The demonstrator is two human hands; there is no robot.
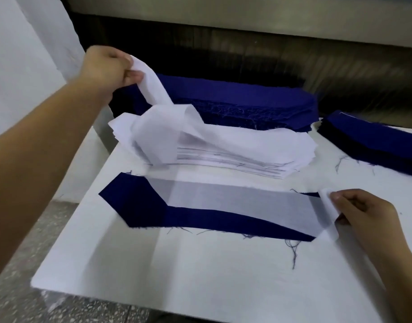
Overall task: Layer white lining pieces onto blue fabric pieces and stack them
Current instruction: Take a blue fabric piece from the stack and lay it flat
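Observation:
A single blue fabric piece [139, 201] with a pointed left end lies flat on the white table [200, 276]. A thin white lining piece [235, 199] is stretched over it, its right part down on the blue, its left end raised. My left hand [107, 68] pinches that raised left end high above the stacks. My right hand [361, 215] pinches the lining's right end at the blue piece's right tip. Behind lies a stack of white lining pieces [247, 150], its top sheets ruffled.
A thick stack of blue pieces [235, 101] sits at the back, against a dark machine opening [247, 50]. Another blue stack [373, 141] lies at the right edge. Loose blue threads [293, 250] dot the table. Speckled floor [25, 252] shows past the table's left edge.

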